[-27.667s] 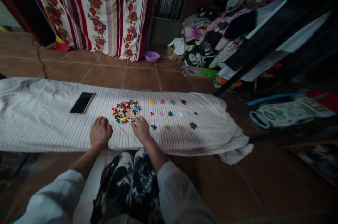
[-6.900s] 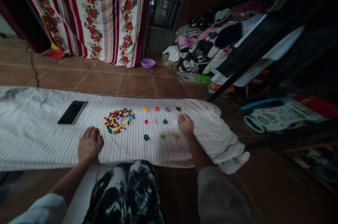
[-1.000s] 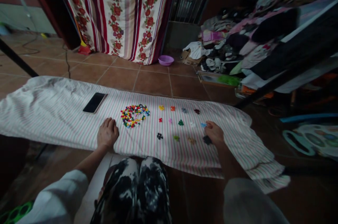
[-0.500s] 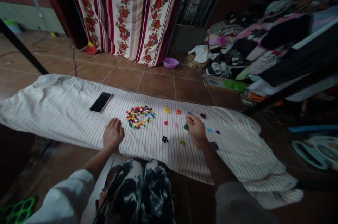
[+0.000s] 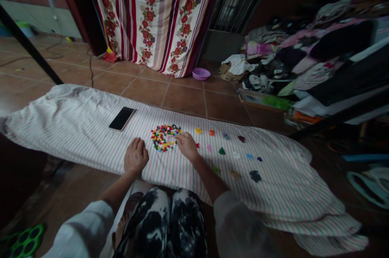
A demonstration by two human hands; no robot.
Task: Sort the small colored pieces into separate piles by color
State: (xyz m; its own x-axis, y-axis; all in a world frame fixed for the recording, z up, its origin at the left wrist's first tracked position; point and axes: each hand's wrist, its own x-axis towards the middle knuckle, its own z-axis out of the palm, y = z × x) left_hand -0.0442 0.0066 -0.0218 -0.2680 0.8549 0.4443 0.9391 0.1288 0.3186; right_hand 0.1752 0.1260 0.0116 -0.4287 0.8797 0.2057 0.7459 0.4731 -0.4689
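A heap of small multicoloured pieces (image 5: 162, 138) lies on the striped cloth (image 5: 91, 136). My right hand (image 5: 187, 145) is at the heap's right edge, its fingers pinched together; whatever is between them is too small to make out. To the right sit small single-colour groups: yellow (image 5: 198, 130), orange (image 5: 212, 132), grey (image 5: 225, 136), dark green (image 5: 221, 151), white (image 5: 236, 154), light blue (image 5: 249, 156) and others. My left hand (image 5: 135, 155) rests palm down on the cloth, left of the heap, fingers stretched out.
A phone (image 5: 122, 119) lies on the cloth behind my left hand. Beyond the cloth are a purple basin (image 5: 201, 74), a floral curtain (image 5: 164, 18) and a pile of clothes (image 5: 291, 51). Dark bars slant at both sides.
My right hand has moved left from the colour groups to the heap's right edge, uncovering the grey and white groups. The view has shifted slightly. My left hand stays resting on the cloth.
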